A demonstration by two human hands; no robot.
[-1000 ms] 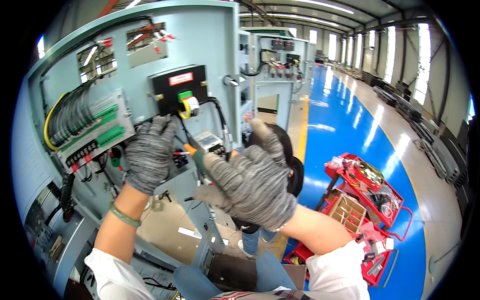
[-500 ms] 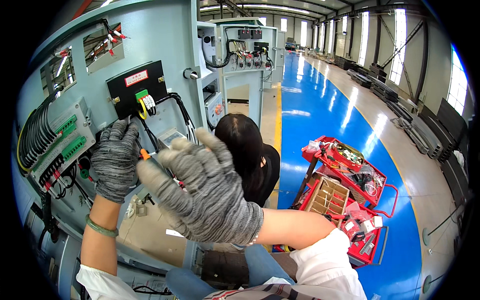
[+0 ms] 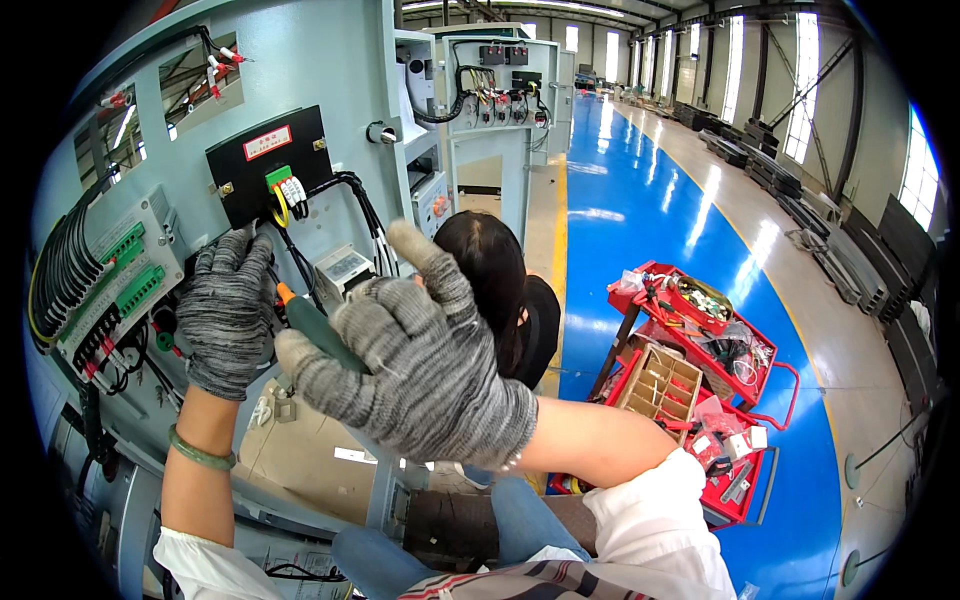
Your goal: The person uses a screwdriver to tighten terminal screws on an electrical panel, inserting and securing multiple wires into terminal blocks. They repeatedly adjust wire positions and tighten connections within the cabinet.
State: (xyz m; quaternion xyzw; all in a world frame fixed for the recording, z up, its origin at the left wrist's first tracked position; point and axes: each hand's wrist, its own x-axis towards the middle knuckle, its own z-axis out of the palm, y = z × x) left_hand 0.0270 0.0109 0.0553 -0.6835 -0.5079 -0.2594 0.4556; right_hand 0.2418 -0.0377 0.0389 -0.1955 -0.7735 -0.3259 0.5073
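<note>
My right hand (image 3: 425, 365), in a grey knitted glove, holds a screwdriver (image 3: 325, 330) with a dark green and orange handle; the thumb and one finger stick out from the grip. Its tip points toward my left hand (image 3: 228, 310), gloved alike, which presses up against the cabinet panel below a black box (image 3: 268, 165). The left fingers are bent together, and whatever they hold is hidden behind them. A green connector (image 3: 280, 178) with white-sleeved wires sits on the box's lower edge. Left of that hand is a terminal board (image 3: 120, 275) with green blocks and many black wires.
A person (image 3: 490, 290) with dark hair crouches just right of the cabinet. A red tool cart (image 3: 735, 385) with trays stands on the blue floor (image 3: 800, 490). Behind is another open cabinet (image 3: 500, 90). A black wire bundle (image 3: 365, 205) runs down the panel.
My right hand has turned and moved slightly right, so more of the screwdriver's green handle shows. The left hand stays at the panel. The view has shifted a little.
</note>
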